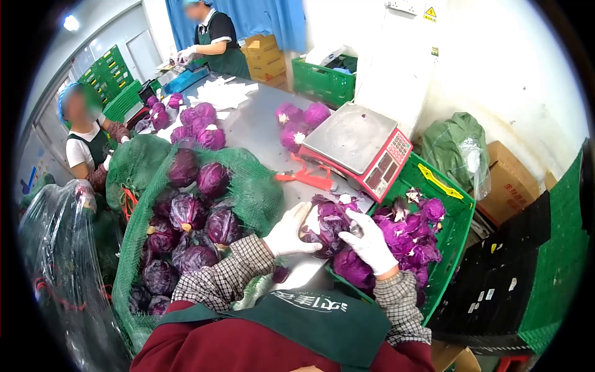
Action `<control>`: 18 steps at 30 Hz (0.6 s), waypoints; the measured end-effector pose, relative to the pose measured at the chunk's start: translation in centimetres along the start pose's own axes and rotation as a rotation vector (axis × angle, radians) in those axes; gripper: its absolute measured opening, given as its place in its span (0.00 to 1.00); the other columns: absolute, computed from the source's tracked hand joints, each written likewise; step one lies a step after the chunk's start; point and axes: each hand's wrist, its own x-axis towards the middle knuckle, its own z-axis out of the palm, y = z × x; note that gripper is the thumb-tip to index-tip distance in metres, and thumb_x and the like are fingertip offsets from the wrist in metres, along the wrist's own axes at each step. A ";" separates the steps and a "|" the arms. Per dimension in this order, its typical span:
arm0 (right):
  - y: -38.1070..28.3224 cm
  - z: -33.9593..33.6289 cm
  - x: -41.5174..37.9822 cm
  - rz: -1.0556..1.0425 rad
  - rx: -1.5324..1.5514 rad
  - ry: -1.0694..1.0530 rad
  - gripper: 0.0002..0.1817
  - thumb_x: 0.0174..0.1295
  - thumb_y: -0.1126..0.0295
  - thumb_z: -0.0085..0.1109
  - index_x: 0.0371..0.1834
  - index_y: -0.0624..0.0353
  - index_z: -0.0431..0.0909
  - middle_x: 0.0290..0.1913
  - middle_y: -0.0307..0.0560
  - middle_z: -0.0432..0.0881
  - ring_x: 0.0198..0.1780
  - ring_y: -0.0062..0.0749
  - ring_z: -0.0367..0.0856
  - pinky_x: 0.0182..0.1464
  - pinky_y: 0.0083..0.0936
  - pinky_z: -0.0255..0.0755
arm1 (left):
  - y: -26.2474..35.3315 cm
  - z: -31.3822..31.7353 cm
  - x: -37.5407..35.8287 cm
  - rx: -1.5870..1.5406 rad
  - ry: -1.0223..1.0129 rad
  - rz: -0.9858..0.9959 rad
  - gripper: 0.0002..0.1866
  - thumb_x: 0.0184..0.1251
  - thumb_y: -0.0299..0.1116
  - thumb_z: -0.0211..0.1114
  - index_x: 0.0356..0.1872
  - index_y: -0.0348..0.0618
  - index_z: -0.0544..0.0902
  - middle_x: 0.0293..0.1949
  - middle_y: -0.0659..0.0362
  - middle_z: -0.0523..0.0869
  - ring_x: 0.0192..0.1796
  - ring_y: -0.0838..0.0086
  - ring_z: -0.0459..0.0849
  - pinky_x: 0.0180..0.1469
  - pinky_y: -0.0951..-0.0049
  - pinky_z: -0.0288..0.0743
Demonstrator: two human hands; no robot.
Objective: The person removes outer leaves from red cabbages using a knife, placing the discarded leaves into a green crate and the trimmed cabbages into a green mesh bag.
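Observation:
Both gloved hands hold one purple cabbage above the table edge. My left hand wraps round its left side, and my right hand grips its right side. Some outer leaves stand loose on it. Beneath and to the right, a green crate holds purple leaves. To the left, a green mesh sack lies open around several purple cabbages. A red and white scale stands beyond my hands, with a red-handled tool beside it.
Trimmed cabbages sit left of the scale, more farther left on the metal table. Two people in aprons work across and at the far end. Black and green crates stand at the right, clear plastic wrapping at the left.

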 end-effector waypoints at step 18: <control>8.7 -8.4 -8.9 0.277 -0.216 0.387 0.12 0.60 0.75 0.64 0.45 0.64 0.76 0.36 0.43 0.80 0.34 0.27 0.75 0.39 0.23 0.72 | -4.3 1.0 0.9 -0.550 -0.097 -0.147 0.55 0.50 0.37 0.78 0.75 0.33 0.51 0.70 0.46 0.64 0.72 0.64 0.62 0.74 0.66 0.57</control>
